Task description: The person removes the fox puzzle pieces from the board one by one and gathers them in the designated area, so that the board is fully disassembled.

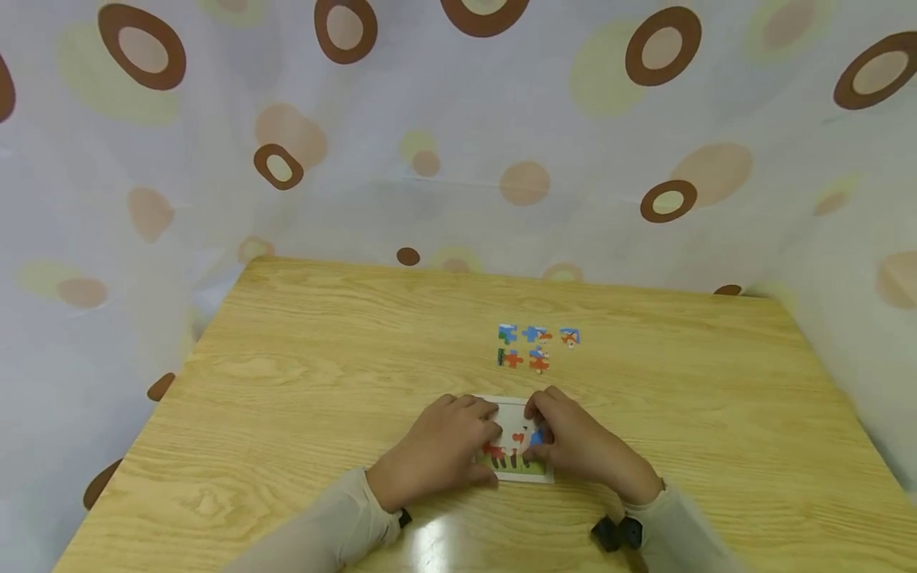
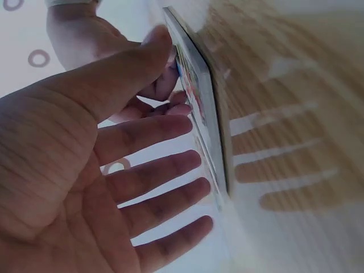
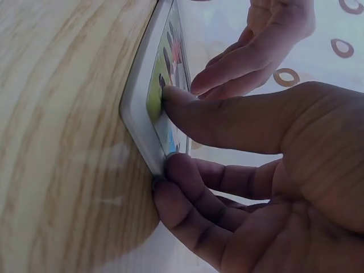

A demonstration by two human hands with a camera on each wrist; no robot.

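A jigsaw puzzle tray (image 1: 526,478) with a pale border lies on the table between the two hands. Its lower part holds joined pieces showing green grass, dark legs and red; a blue piece (image 1: 536,438) shows at the right, while the upper left shows bare white backing. Over the tray's left side is my left hand (image 1: 447,442), its fingers spread and nearly straight, fingertips at the tray in the left wrist view. My right hand (image 3: 250,153) grips the tray's right side, thumb on the green part of the picture and curled fingers against the edge.
Beyond the tray, several loose jigsaw pieces (image 1: 539,360) lie in two rows, blue, orange and green. The wooden table (image 1: 322,342) reaches back to a patterned curtain (image 1: 458,159). Dark wrist devices (image 1: 618,533) sit at the sleeve ends.
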